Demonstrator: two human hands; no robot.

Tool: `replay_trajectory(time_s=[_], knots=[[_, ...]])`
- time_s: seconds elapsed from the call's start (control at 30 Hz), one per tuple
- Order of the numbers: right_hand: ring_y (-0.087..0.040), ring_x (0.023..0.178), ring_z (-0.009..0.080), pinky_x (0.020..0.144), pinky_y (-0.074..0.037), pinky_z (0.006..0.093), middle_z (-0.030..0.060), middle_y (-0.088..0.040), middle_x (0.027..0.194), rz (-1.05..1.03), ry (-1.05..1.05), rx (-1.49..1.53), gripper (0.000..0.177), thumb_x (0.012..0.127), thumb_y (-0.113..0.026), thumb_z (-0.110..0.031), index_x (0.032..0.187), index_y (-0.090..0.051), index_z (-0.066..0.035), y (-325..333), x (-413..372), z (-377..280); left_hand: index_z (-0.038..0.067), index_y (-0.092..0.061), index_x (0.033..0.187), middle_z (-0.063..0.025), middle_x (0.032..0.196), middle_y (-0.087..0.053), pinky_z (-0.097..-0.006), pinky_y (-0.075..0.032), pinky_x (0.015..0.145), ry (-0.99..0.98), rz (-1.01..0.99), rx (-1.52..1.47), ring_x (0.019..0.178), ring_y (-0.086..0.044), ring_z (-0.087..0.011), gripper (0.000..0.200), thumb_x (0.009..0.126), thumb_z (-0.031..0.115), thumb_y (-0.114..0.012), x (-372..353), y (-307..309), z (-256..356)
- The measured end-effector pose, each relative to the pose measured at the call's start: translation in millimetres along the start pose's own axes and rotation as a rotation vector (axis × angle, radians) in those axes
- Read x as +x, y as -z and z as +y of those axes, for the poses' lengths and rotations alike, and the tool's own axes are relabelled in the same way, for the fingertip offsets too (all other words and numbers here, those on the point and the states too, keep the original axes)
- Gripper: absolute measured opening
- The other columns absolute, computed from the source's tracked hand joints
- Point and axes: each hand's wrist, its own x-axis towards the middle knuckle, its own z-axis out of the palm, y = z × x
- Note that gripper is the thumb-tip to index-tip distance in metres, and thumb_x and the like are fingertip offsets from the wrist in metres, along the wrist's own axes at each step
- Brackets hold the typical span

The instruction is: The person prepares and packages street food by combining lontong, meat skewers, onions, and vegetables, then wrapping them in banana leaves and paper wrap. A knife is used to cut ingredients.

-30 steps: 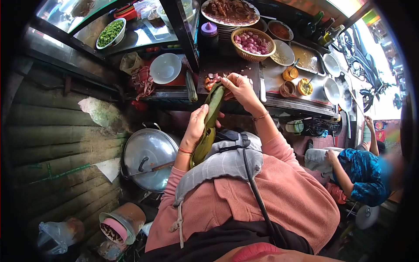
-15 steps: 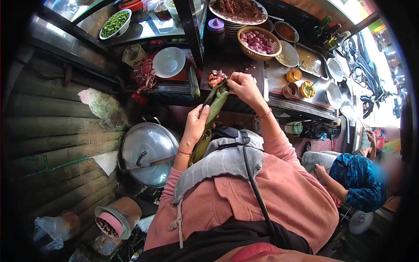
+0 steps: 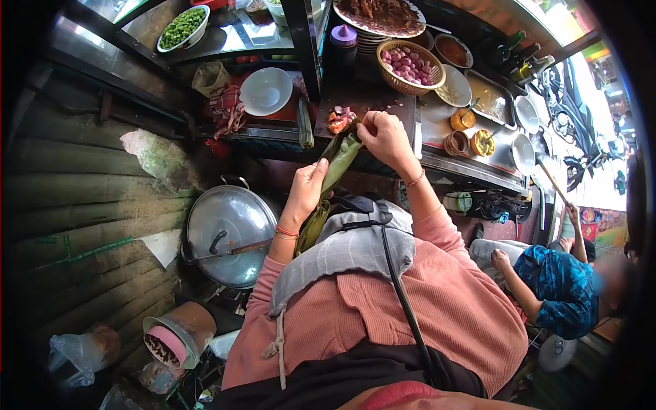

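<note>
A long, folded green banana leaf (image 3: 342, 162) stretches between my two hands above my lap. My left hand (image 3: 307, 188) grips it around the middle, thumb on top. At its upper end my right hand (image 3: 384, 140) pinches the leaf's edge, fingers closed. Just beyond that end, chopped red and pale pieces of food (image 3: 341, 119) lie on a dark board (image 3: 383, 96). A narrow rolled green leaf (image 3: 305, 126) rests at the counter edge to the left. The leaf's lower part hangs by my left forearm, and its inside is mostly hidden.
A basket (image 3: 408, 87) of shallots, a stack of plates (image 3: 369, 42) and sauce pots (image 3: 462, 120) stand on the counter. A white bowl (image 3: 266, 92) is at left. Below sits a large lidded pot (image 3: 236, 239). A co-worker (image 3: 557, 280) holds a long handle at right.
My hands keep their hold on the leaf with only slight movement. At right, the co-worker's long-handled tool has shifted and shows more clearly. The view has moved a little.
</note>
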Motion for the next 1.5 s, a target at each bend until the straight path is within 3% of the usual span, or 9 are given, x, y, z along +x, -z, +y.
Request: replay_trajectory(time_s=[0.1, 0.27, 0.63, 0.8, 1.07, 1.2, 1.33, 1.4, 1.5], knots=[[-0.059, 0.074, 0.0276, 0.065, -0.045, 0.0362, 0.0122, -0.060, 0.079, -0.078, -0.131, 0.035, 0.012, 0.080, -0.065, -0.013, 0.077, -0.060, -0.002, 7.3, 2.6, -4.1, 0.001, -0.064, 0.089, -0.0059, 0.072, -0.064, -0.0226, -0.045, 0.052, 0.008, 0.010, -0.074, 0.054, -0.056, -0.0091, 0.044, 0.100, 0.037, -0.041, 2.4, -0.8, -2.9], [-0.053, 0.107, 0.0218, 0.087, -0.044, 0.0316, 0.0075, -0.055, 0.112, -0.335, 0.216, 0.430, 0.017, 0.078, -0.064, 0.003, 0.093, -0.067, -0.005, 21.8, 4.7, 12.3, 0.000, -0.063, 0.092, -0.0077, 0.074, -0.065, -0.0224, -0.045, 0.052, 0.064, -0.061, -0.238, 0.054, -0.057, -0.0098, 0.043, 0.100, 0.035, -0.040, 1.1, 3.0, -7.0], [-0.057, 0.090, 0.0194, 0.078, -0.046, 0.0309, 0.0086, -0.061, 0.099, -0.388, 0.189, 0.351, 0.011, 0.081, -0.066, -0.008, 0.090, -0.068, -0.002, 31.6, 9.1, 12.3, -0.001, -0.061, 0.105, -0.0097, 0.087, -0.067, -0.0223, -0.048, 0.057, 0.042, -0.179, -0.313, 0.064, -0.061, -0.0115, 0.043, 0.100, 0.037, -0.041, -5.1, -0.5, 11.3], [-0.056, 0.082, 0.0183, 0.072, -0.045, 0.0304, 0.0077, -0.062, 0.093, -0.280, 0.114, 0.343, 0.010, 0.081, -0.065, -0.009, 0.082, -0.064, 0.001, 20.3, 13.1, 5.3, 0.001, -0.058, 0.111, -0.0094, 0.093, -0.067, -0.0238, -0.052, 0.065, 0.137, -0.308, -0.284, 0.073, -0.064, -0.0140, 0.031, 0.092, 0.026, -0.059, -9.1, -2.8, 23.5], [-0.057, 0.073, 0.0237, 0.067, -0.047, 0.0331, 0.0116, -0.061, 0.085, -0.121, 0.247, 0.174, 0.014, 0.080, -0.066, -0.013, 0.080, -0.063, 0.001, -5.1, 20.9, 14.1, 0.005, -0.048, 0.113, -0.0059, 0.085, -0.059, -0.0243, -0.049, 0.057, 0.111, -0.273, -0.307, 0.062, -0.059, -0.0125, 0.031, 0.092, 0.023, -0.061, -4.0, -13.9, 14.4], [-0.061, 0.088, 0.0349, 0.073, -0.048, 0.0440, 0.0168, -0.064, 0.091, 0.264, -0.352, -0.162, 0.020, 0.087, -0.057, -0.025, 0.090, -0.061, -0.006, 0.4, 4.6, 94.9, 0.003, -0.054, 0.113, -0.0078, 0.078, -0.060, -0.0257, -0.047, 0.051, 0.198, -0.109, -0.508, 0.056, -0.057, -0.0137, 0.039, 0.096, 0.038, -0.050, -7.0, 6.7, -19.5], [-0.059, 0.100, 0.0425, 0.087, -0.047, 0.0455, 0.0274, -0.062, 0.104, 0.142, -0.649, -0.315, 0.043, 0.083, -0.062, -0.024, 0.114, -0.048, 0.002, -7.1, -49.1, 214.5, 0.003, -0.056, 0.096, -0.0101, 0.075, -0.061, -0.0274, -0.047, 0.048, 0.189, 0.118, -0.648, 0.053, -0.058, -0.0168, 0.043, 0.095, 0.045, -0.048, -19.3, 28.0, -26.6], [-0.061, 0.101, 0.0388, 0.086, -0.048, 0.0423, 0.0283, -0.062, 0.106, 0.127, -0.687, -0.225, 0.045, 0.081, -0.066, -0.024, 0.113, -0.051, 0.005, -4.5, -57.3, 208.6, 0.003, -0.057, 0.096, -0.0102, 0.075, -0.061, -0.0281, -0.047, 0.048, 0.153, 0.168, -0.672, 0.054, -0.058, -0.0173, 0.045, 0.095, 0.046, -0.046, -22.3, 36.7, -33.1], [-0.064, 0.069, 0.0185, 0.063, -0.050, 0.0307, 0.0136, -0.068, 0.080, -0.021, -0.665, -0.029, 0.036, 0.081, -0.067, -0.017, 0.104, -0.061, 0.010, -6.2, -56.5, 231.1, 0.002, -0.058, 0.096, -0.0105, 0.076, -0.062, -0.0296, -0.047, 0.049, 0.153, 0.246, -0.710, 0.054, -0.058, -0.0182, 0.047, 0.096, 0.046, -0.042, -29.2, 45.3, -41.7]])
